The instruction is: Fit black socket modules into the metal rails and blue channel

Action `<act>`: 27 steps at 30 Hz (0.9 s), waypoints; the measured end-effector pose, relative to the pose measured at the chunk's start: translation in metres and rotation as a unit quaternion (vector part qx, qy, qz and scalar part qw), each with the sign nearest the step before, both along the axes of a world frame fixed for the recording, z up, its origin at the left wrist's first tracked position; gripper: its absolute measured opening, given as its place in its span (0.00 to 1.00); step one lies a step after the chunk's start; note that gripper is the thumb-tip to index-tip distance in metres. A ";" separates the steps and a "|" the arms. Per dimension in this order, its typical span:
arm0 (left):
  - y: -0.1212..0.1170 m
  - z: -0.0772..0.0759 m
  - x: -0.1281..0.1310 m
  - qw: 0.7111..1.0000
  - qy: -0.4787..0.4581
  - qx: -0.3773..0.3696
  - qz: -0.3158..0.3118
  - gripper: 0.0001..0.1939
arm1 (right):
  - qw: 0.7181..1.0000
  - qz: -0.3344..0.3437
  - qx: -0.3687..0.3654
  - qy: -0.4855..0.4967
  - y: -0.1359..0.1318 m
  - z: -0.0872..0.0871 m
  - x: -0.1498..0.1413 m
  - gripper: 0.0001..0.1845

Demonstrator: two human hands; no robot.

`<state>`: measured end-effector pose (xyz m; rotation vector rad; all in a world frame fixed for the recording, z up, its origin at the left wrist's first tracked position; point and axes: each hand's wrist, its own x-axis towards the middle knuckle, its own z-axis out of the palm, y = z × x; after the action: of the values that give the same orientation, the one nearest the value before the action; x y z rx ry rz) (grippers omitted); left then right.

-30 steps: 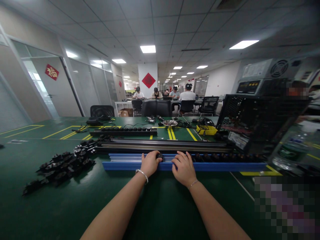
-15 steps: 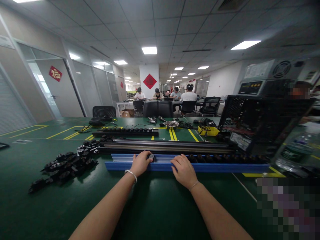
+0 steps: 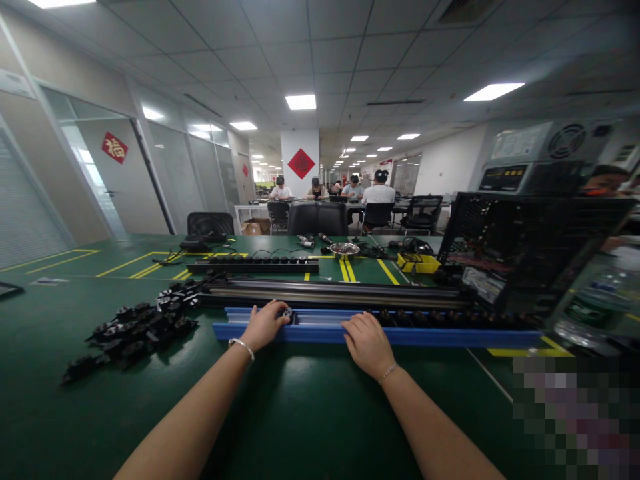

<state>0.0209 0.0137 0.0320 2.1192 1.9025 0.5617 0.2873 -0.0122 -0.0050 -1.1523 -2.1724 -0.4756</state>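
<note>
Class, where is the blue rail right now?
In the head view, the blue rail runs from left of centre rightward, at the left hand and right hand, just nearer than the dark bars.

The rail [image 3: 320, 335] is blue, the part pile [image 3: 137, 333] black, the tabletop [image 3: 305, 420] green with yellow lines [image 3: 389, 272].

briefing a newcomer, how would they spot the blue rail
On the green table, find the long dark bars lying crosswise. The blue rail runs along their near side, with the left hand and right hand at it; its colour sets it apart from those bars.
</note>
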 end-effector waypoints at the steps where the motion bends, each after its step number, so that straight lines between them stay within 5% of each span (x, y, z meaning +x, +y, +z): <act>1: 0.000 0.000 -0.004 1.000 0.001 -0.003 0.000 0.15 | 1.000 -0.001 -0.001 0.001 0.000 0.000 0.000 0.10; 27: 0.002 0.000 -0.104 0.998 0.035 -0.032 0.033 0.19 | 1.000 -0.009 -0.011 0.003 -0.001 0.000 0.000 0.10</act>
<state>-0.0830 0.0154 0.0319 2.0679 2.0070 0.4382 0.2872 -0.0128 -0.0054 -1.1847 -2.1680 -0.4563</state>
